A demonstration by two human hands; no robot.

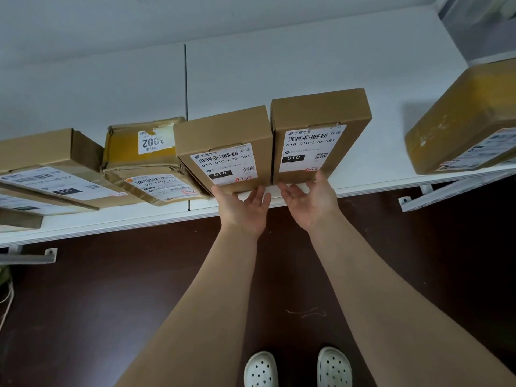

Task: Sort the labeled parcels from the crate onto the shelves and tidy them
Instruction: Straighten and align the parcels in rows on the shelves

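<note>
- left hand: palm up, fingers loose and spread, not gripping anything. The tips and thumb just meet the bottom front edge of the left 010 box.
- right hand: same deal, open and relaxed. The thumb rests on the lower front face of the right 010 box, and the fingertips sit right under its bottom edge.
- both boxes stand side by side at the front edge of the white shelf, practically touching, labels facing out. The left one hangs a bit past the shelf lip.
- further left along the shelf: a crumpled taped parcel marked 002, butted against the left 010 box, then another flat labeled box.
- far right end of the shelf: a big yellow-taped parcel, well apart from the pair.
- below the shelf: dark floor, white clogs.
</note>
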